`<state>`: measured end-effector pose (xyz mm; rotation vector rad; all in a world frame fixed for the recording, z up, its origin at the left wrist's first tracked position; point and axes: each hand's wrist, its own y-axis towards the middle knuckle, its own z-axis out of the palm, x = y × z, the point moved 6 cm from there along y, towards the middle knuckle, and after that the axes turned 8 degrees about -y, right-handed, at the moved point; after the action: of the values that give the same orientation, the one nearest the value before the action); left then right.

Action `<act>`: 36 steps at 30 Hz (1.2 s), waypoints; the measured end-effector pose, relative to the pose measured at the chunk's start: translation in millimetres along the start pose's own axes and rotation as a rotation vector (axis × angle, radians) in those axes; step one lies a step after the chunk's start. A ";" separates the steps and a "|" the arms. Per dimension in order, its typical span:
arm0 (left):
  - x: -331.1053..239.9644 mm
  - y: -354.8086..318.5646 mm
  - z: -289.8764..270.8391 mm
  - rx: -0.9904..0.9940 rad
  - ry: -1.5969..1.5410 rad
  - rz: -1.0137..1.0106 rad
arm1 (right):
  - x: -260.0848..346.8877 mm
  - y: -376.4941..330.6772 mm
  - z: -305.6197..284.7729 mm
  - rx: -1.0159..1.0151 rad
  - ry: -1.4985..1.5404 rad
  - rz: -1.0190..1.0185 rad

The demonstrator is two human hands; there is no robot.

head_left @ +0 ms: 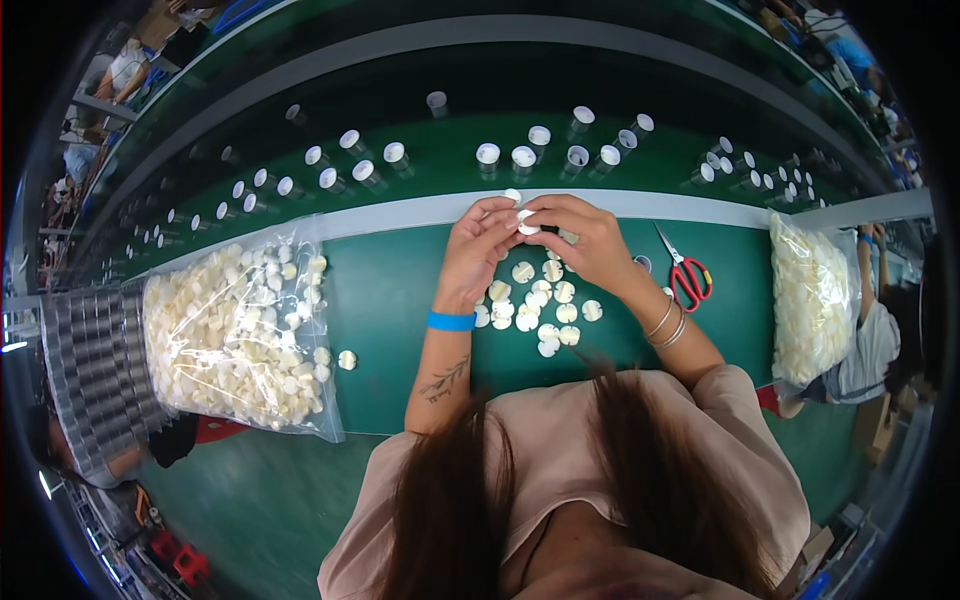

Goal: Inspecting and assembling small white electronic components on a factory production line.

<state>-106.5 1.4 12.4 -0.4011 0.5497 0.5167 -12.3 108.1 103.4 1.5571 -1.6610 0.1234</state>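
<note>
Above the middle of the green table, my two hands meet at the fingertips. Pinched between them is a small white disc point(527, 224). My left hand point(476, 243), with a blue band on its wrist, is closed at the disc's left side. From the other side my right hand point(583, 238) grips it between thumb and fingers. Another white round piece point(513, 194) shows just beyond the left fingertips; whether it is touched, I cannot tell. Below the hands several loose cream discs point(527, 318) lie scattered, some overlapping, with dark slots or marks on them.
A clear bag of cream pieces point(235, 340) lies at left beside stacked grey trays point(95, 370); another bag point(812, 300) is at right. Red-handled scissors point(690, 282) lie right of my right hand. Several clear cups with white tops point(524, 158) stand behind the pale ledge point(390, 214).
</note>
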 end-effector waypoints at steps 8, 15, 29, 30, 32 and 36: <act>1.0 2.1 1.1 0.024 -0.018 0.021 | -8.3 10.9 -7.6 0.040 -0.010 -0.050; -3.5 2.4 -2.6 -0.056 0.000 0.033 | -95.4 25.4 -28.5 -0.071 -0.231 0.316; -4.8 2.6 -5.9 -0.047 -0.019 0.034 | -94.6 42.3 -9.4 0.014 -0.333 0.245; -4.8 2.7 -5.9 -0.045 -0.020 0.034 | -93.5 42.8 -8.6 0.003 -0.341 0.221; -4.9 2.7 -4.8 -0.045 -0.020 0.036 | -90.9 43.1 -7.1 -0.013 -0.354 0.174; -4.3 3.2 -4.1 -0.040 -0.025 0.036 | -85.7 43.2 -4.4 -0.019 -0.435 0.069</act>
<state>-113.1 0.5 11.0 -0.4227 0.5234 0.5675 -57.5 187.3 73.2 1.5899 -2.0424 -0.2100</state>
